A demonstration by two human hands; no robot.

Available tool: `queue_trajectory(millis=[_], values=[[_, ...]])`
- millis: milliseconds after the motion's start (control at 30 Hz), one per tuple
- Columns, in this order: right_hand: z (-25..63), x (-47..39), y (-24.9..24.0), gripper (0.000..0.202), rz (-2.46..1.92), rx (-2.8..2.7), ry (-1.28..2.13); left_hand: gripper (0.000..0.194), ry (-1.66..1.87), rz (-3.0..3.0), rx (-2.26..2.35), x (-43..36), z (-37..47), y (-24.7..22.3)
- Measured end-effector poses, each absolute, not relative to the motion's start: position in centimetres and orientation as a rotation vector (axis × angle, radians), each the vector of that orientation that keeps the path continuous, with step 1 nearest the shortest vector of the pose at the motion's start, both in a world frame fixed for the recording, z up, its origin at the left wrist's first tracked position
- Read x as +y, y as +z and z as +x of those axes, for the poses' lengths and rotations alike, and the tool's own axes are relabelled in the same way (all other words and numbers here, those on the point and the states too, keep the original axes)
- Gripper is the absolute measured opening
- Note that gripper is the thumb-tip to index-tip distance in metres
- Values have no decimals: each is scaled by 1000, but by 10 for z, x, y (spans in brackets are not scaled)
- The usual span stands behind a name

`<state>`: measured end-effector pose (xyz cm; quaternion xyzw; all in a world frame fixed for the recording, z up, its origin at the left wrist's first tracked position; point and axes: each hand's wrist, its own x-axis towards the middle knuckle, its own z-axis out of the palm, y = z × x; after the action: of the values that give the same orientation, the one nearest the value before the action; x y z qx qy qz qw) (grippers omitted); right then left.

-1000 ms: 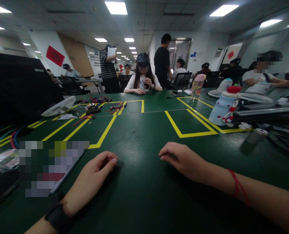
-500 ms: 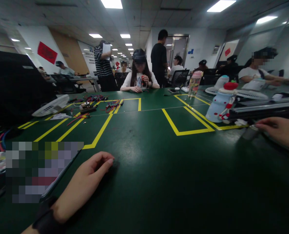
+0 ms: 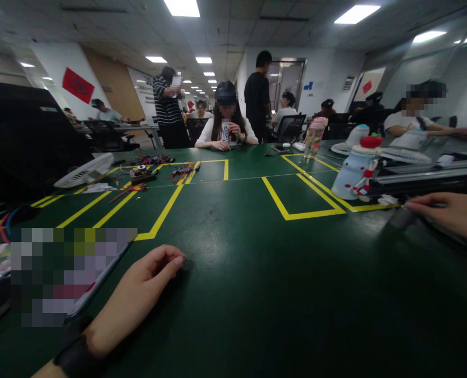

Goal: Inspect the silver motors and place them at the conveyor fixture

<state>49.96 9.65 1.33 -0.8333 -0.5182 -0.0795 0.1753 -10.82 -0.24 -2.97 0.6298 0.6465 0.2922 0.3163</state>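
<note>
My left hand (image 3: pixel 154 275) rests on the green table (image 3: pixel 233 273) with its thumb and fingers pinched together; what they hold, if anything, is too small to name. A black band circles that wrist. At the right edge, my right hand (image 3: pixel 449 210) pinches the end of a dark, blurred, partly see-through object (image 3: pixel 396 219) over the table. Just left of this hand stands a light blue bottle (image 3: pixel 349 173) with a red lid.
A device with a blurred screen (image 3: pixel 79 273) lies left of my left hand. Red wires (image 3: pixel 128 193), a white fan (image 3: pixel 85 172) and yellow tape (image 3: pixel 315 214) are farther back. A pink-lidded bottle (image 3: pixel 314 137) stands near a seated person (image 3: pixel 225 121) across the table.
My right hand has shifted slightly to the left with the dark object. My left hand has hardly moved.
</note>
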Motion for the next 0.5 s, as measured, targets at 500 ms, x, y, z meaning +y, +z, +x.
queue_trajectory(millis=[500], values=[[485,90,14,48,-2423,-1331,-75,30,767,1642,1679,-3,-110,-29]])
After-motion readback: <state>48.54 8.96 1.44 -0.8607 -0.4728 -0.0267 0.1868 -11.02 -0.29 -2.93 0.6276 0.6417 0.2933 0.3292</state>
